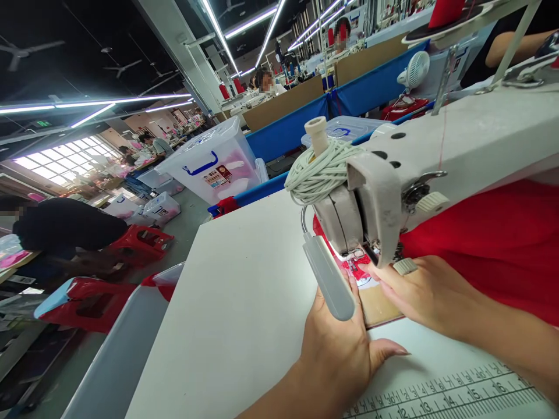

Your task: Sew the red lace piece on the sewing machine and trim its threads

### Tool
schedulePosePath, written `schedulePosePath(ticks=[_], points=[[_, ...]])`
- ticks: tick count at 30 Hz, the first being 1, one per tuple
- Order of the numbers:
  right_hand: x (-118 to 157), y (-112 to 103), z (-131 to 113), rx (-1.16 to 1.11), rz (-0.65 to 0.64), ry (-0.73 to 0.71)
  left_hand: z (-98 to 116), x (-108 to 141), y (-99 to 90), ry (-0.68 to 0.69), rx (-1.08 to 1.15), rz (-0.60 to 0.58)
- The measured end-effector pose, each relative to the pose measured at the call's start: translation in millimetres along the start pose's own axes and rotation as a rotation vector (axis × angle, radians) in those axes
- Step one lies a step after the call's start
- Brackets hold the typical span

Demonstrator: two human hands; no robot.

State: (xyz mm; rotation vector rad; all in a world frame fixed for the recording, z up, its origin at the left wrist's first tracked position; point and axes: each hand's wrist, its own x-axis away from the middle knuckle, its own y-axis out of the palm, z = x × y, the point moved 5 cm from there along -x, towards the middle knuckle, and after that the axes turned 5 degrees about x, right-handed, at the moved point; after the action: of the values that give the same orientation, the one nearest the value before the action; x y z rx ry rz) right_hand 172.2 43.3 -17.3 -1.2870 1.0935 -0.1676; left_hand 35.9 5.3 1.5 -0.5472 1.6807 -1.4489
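Observation:
Red lace fabric (361, 272) lies under the presser foot of a white sewing machine (471, 134), with a bit of white material (369, 283) beside it. My left hand (338, 346) rests flat left of the foot, its thumb spread out and its fingers reaching to the fabric; a grey lamp (331, 279) hides part of them. From the right, my right hand (423, 294) stretches its fingers to the fabric's edge by the foot. The machine head and a knob cover some of these fingers. Between both hands shows a tan plate (381, 305).
A large red cloth (484, 238) spreads behind my right arm. Pale green cord (321, 171) is wound on the machine head. A printed ruler scale (449, 396) runs along the table's (227, 314) near edge. Beyond stand a clear plastic bin (218, 163), red stools (94, 302) and other people.

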Motion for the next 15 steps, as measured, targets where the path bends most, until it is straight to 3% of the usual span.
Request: schedulePosePath(ticks=[6,15], points=[[-4.4,-4.8,-1.0,0.001,-0.022,-0.022,0.3,-2.2,-3.0,0.002,0.014,0.051],[-9.1,-7.4,-1.4,0.032,0.029,0.011,-3.8,3.2,3.5,0.005,-0.015,0.039]])
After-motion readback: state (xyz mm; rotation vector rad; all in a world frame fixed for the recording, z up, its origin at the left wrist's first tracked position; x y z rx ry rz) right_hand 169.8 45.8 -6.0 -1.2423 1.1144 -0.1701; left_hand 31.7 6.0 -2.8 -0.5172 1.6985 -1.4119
